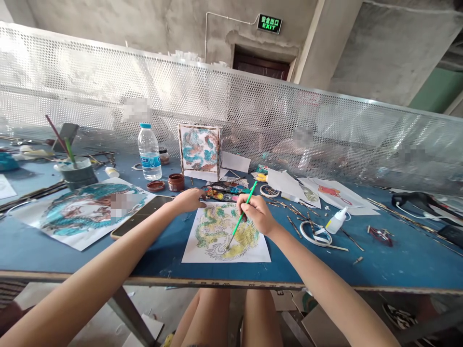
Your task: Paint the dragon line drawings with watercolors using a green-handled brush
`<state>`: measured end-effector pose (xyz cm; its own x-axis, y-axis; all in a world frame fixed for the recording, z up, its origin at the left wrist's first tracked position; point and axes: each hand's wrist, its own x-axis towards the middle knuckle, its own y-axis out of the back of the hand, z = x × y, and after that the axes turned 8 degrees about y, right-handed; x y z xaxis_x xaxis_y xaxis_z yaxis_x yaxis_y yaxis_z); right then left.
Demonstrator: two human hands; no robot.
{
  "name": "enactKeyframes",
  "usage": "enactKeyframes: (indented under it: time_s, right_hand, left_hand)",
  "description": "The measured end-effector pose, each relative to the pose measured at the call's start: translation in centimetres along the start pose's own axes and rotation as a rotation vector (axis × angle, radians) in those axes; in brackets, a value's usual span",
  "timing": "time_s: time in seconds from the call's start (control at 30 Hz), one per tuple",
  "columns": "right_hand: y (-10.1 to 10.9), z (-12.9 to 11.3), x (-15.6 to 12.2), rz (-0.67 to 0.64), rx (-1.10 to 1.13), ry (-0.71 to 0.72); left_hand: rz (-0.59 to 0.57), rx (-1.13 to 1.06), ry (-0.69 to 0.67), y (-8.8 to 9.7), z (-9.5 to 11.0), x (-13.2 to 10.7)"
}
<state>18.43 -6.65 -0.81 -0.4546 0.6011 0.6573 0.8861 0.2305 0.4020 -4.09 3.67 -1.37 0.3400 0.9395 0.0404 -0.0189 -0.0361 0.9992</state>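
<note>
My right hand (257, 212) is closed round a green paintbrush (241, 218). Its tip touches a sheet of paper with a yellow and green dragon drawing (224, 233) lying on the blue table (398, 260). My left hand (188, 199) lies flat with fingers stretched out, pressing the top left corner of the sheet beside a paint palette (220, 193).
A water bottle (149, 152), a framed dragon picture (200, 150) and small brown jars (176, 182) stand behind the sheet. A larger blue dragon painting (83, 212), a phone (141, 219) and a brush cup (76, 173) lie left. Glue bottle (336, 221), tape rings, sticks and papers lie right.
</note>
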Motion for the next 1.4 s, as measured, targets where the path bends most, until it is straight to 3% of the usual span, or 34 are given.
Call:
enactKeyframes:
  time_s: [0.1, 0.2, 0.3, 0.4, 0.53, 0.87, 1.2, 1.4]
  right_hand:
    - [0.2, 0.4, 0.3, 0.187, -0.017, 0.016]
    - [1.1, 0.8, 0.6, 0.309, -0.289, 0.071]
    - [2.5, 1.6, 0.7, 0.285, -0.648, 0.07]
    - [4.0, 3.0, 0.6, 0.236, -0.828, -0.036]
    - [4.8, 4.5, 0.3, 0.245, -0.805, -0.124]
    - [2.2, 4.4, 0.2, 0.06, -0.547, -0.042]
    - [5.3, 4.5, 0.3, 0.409, -0.774, -0.061]
    - [5.3, 5.0, 0.2, 0.343, -0.789, -0.13]
  left_hand:
    - [-0.005, 0.013, -0.002, 0.0, 0.1, 0.0]
    - [-0.007, 0.025, -0.009, 0.0, 0.1, 0.0]
    - [0.006, 0.034, -0.009, 0.0, 0.2, 0.0]
    - [0.004, 0.044, 0.006, 0.0, 0.2, -0.1]
    - [-0.016, 0.045, -0.002, 0.1, 0.2, -0.1]
    - [-0.02, 0.022, 0.0, 0.1, 0.2, -0.1]
    - [-0.021, 0.047, -0.02, -0.1, 0.1, 0.1]
    - [-0.019, 0.034, -0.028, -0.4, -0.3, 0.4]
